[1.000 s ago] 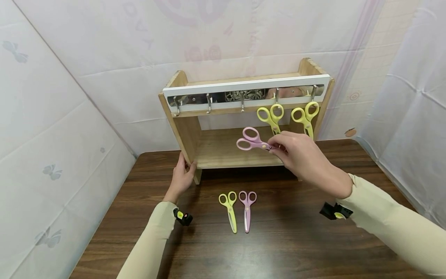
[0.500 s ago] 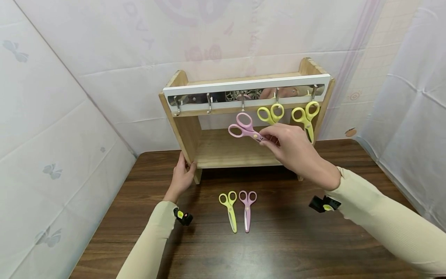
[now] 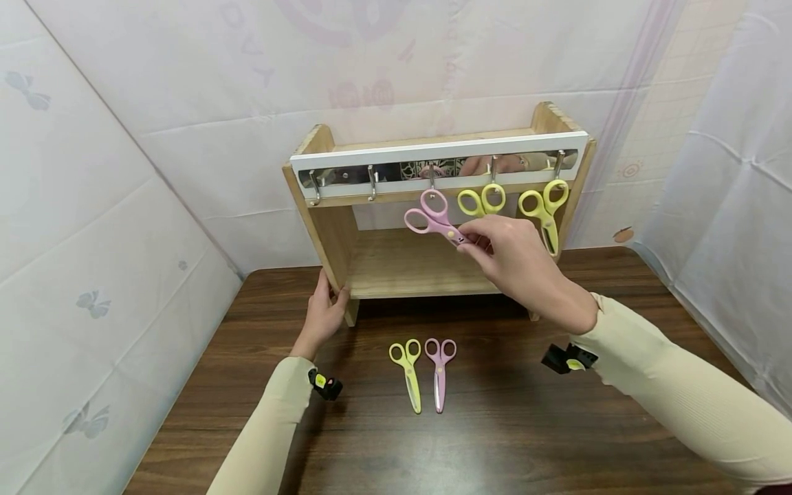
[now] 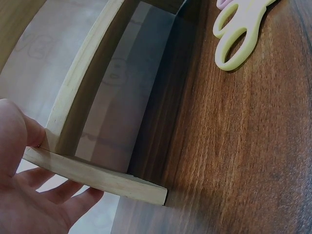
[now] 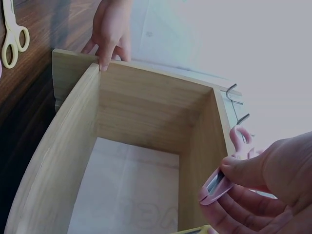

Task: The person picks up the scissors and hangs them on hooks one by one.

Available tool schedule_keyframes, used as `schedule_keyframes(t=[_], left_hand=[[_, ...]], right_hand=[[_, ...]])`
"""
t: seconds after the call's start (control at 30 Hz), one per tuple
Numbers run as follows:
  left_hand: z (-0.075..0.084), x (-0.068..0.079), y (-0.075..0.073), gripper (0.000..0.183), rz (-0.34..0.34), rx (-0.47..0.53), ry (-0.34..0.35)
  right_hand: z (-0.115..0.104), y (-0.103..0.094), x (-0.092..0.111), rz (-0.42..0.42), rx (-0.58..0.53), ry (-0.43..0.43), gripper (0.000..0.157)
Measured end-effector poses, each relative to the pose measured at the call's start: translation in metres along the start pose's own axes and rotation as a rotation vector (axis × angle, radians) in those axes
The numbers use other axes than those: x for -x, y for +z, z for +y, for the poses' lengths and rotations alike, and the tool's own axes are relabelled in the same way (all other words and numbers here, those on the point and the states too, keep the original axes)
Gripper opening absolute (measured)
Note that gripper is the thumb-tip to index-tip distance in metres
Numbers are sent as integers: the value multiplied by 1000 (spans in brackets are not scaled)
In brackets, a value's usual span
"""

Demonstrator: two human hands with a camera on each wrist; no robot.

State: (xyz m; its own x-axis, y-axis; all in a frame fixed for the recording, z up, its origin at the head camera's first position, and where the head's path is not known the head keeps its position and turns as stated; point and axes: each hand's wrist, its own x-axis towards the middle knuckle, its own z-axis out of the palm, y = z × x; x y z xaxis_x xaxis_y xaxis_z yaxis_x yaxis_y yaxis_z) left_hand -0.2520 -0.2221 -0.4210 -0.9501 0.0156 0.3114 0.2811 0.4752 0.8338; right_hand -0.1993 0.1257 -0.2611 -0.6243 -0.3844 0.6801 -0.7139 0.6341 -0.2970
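Note:
My right hand (image 3: 520,265) pinches a pair of purple scissors (image 3: 436,218) by the blades, handles pointing up and left. Their upper finger ring meets the tip of the middle hook (image 3: 432,175); whether it is over the hook I cannot tell. In the right wrist view, my thumb and fingers hold the scissors (image 5: 214,187) below a hook (image 5: 241,119). My left hand (image 3: 323,317) grips the lower left side of the wooden shelf (image 3: 402,261). The left wrist view shows that hand (image 4: 48,195) with its thumb inside the panel and fingers outside.
Yellow scissors (image 3: 544,210) hang on the far right hook, and another yellow pair (image 3: 481,201) hangs beside them, partly behind my right hand. Yellow scissors (image 3: 408,375) and purple scissors (image 3: 440,375) lie on the brown table (image 3: 495,426). Two hooks on the left are bare.
My right hand has moved up and left with the purple scissors, bringing their upper ring to the middle hook. The left hand has stayed on the shelf's side.

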Motion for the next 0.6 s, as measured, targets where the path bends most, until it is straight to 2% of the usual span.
schedule_keyframes(t=[0.6], left_hand=[[3, 1, -1, 51, -13, -7, -14]], right_hand=[[6, 9, 4, 3, -33, 35, 10]])
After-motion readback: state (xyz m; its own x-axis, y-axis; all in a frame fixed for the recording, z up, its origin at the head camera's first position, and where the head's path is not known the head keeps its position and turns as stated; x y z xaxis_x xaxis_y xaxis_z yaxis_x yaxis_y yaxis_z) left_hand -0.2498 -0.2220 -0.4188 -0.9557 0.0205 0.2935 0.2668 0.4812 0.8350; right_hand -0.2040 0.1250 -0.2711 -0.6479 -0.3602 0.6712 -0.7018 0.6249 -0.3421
